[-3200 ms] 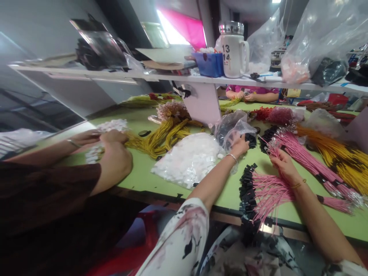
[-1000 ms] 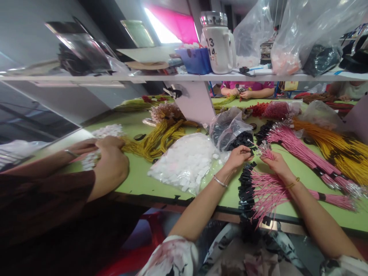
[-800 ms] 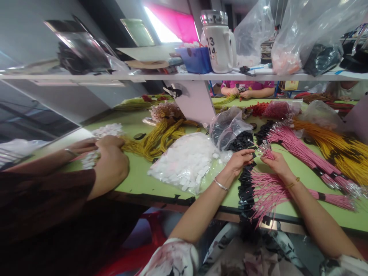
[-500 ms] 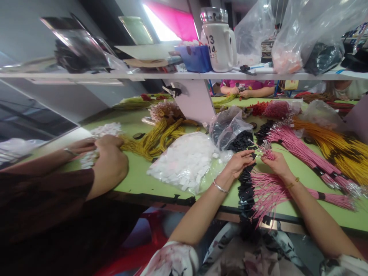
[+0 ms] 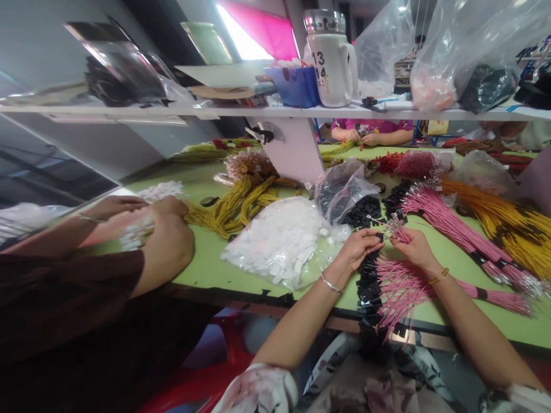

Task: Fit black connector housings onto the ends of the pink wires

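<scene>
Between thumb and fingers, my left hand [image 5: 360, 248] pinches a small black connector housing [image 5: 379, 236]. Close beside it, my right hand [image 5: 412, 246] is closed around a bunch of pink wires [image 5: 400, 230] whose metal-tipped ends stick out toward the housing. Below both hands lies a spread of pink wires [image 5: 404, 287] with a row of black housings [image 5: 368, 287] on their ends, some hanging over the table edge. Loose black housings [image 5: 364, 209] are heaped behind my left hand, partly inside a clear bag [image 5: 340, 183].
A bag of white housings [image 5: 275, 241] lies left of my hands. Pink [image 5: 456, 229] and yellow wire bundles [image 5: 508, 223] lie to the right. A co-worker's hands [image 5: 170, 229] work at far left. Overhead, a shelf [image 5: 241, 113] carries a mug [image 5: 331, 63] and blue bin [image 5: 295, 86].
My left fingers have closed in more on the black housing, and the right hand's wire ends have tilted slightly toward it. The co-worker's hands at left have shifted a little apart.
</scene>
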`<state>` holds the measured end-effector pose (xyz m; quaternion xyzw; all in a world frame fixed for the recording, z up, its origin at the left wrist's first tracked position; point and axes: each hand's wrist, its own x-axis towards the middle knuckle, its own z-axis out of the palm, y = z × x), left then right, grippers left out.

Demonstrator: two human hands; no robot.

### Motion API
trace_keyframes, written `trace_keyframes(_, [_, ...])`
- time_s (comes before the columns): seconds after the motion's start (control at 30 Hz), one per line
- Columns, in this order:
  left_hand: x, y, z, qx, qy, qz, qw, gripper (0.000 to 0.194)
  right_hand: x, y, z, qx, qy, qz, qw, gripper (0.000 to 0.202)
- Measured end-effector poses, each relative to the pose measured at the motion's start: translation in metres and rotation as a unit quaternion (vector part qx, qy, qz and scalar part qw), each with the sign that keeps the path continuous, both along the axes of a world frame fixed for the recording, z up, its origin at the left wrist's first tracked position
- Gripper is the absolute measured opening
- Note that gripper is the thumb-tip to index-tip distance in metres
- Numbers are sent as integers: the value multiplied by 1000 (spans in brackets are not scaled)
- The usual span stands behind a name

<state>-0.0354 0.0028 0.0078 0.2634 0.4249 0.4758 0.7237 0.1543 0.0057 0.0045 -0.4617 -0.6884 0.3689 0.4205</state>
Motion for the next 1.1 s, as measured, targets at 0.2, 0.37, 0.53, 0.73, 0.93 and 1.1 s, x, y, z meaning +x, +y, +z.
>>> trace_keyframes(0.2, [7, -7, -1, 30, 54, 9, 998, 13, -1, 0, 0, -3, -6, 23, 1000, 15])
trace_keyframes(0.37, [13, -10, -4, 52, 106, -9, 993, 13, -1, 1, 1, -10, -23, 48, 999, 14])
trace_keyframes(0.53, [20, -16, -12, 48, 121, 24, 991, 12, 0, 1, -2, -21, -64, 62, 996, 14])
trace_keyframes(0.73, [8, -25, -17, 122, 214, -57, 967, 7, 7, 6, -4, -17, -15, 9, 1000, 21])
trace_keyframes(0.93, [-15, 15, -20, 251, 545, 32, 799, 16, 5, 6, -1, -157, 136, 32, 978, 31])
trace_keyframes(1.1, [-7, 43, -34, 229, 679, -52, 696, 21, 2, 4, 0, -171, 109, 34, 979, 30])
